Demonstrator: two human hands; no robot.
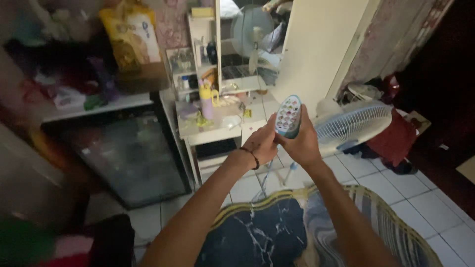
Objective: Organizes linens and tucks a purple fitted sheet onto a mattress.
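1. Two hands: the left hand [261,144] and the right hand [302,143], both at the middle of the frame.
2. One oval toy phone [288,116] with coloured buttons, at the centre, held between the hands.
3. One black wristband [254,157], just left of centre.
4. Two fans: a white floor fan [352,123] at right of centre and a fan in the mirror [252,32] at the upper middle.
5. One yellow bag [131,34], upper left.
6. One purple bottle with a yellow lid [206,101], left of centre.
7. One white dressing table [213,131], at the centre.
8. One red cloth heap [396,141], at right.
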